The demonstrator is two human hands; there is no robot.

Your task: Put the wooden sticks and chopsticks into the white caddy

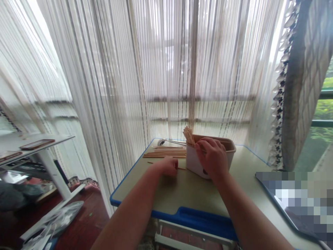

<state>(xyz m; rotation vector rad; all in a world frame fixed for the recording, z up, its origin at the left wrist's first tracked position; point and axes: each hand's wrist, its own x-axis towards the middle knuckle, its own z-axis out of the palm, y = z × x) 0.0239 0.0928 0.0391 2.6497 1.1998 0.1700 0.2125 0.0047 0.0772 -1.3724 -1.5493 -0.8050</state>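
Note:
My left hand rests on the table with its fingers curled, pinching a thin wooden stick that lies flat. A row of wooden sticks lies on the table just beyond it. My right hand is closed over the near rim of a white box with a brown rim. It pinches a stick at the box's top. A bundle of sticks stands upright in the box's left corner.
The table has a blue edge and a blue groove at its front. A metal utensil lies behind the sticks. Striped sheer curtains hang close behind. A white shelf stands at left, a blurred object at right.

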